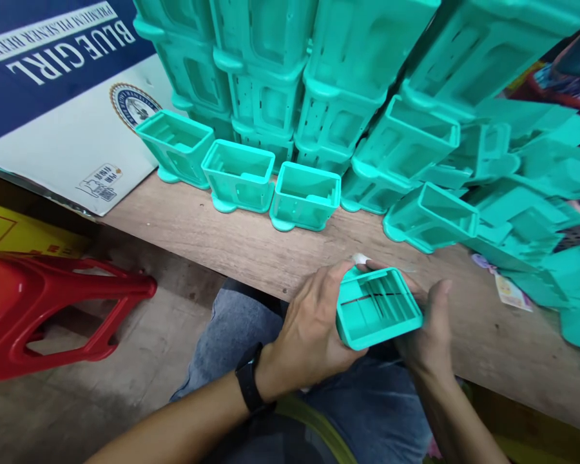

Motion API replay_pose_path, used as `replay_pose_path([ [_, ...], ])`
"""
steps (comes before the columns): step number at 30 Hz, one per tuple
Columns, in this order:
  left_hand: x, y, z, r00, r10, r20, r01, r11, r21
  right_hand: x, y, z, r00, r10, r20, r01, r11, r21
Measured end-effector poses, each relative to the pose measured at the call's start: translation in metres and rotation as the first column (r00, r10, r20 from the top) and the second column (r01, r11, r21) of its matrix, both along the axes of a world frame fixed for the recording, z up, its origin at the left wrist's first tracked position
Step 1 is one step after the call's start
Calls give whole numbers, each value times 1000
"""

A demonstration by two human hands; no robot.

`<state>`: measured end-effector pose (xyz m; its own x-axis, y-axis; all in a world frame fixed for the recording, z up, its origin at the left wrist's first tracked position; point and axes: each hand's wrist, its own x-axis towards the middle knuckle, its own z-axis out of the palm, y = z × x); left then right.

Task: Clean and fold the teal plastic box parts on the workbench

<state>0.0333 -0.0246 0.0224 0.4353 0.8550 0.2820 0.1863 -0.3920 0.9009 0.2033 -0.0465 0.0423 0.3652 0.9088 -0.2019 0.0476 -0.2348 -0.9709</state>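
Teal plastic housing (379, 308) gripped by left hand (314, 335) and right hand (428, 328) at the table edge (251, 274).

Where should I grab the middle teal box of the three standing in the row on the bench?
Take the middle box by its two long side walls, coming from above. It stands upright with its open mouth up, so the rim is free. Neighbour boxes stand close left and right, so its short ends are likely crowded; the front and back walls look clearer. Both hands now hold another box.
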Motion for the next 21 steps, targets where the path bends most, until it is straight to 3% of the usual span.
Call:
replay_pose_path([
  [4,5,-2,-7,999,-16,43,14,999,41,-17,5,-3,959,-227,-168,240,969,57],
  [12,5,-2,-7,997,-3,74,-1,998,60,-19,11,-1,942,-296,-159,312,946,85],
  [18,-1,1,-4,997,-62,41,61,998,24,-12,8,-7,966,-186,-180,197,979,45],
  [21,-6,2,-3,996,-83,-34,85,994,63,-2,-1,-4,990,-122,-64,124,992,23],
])
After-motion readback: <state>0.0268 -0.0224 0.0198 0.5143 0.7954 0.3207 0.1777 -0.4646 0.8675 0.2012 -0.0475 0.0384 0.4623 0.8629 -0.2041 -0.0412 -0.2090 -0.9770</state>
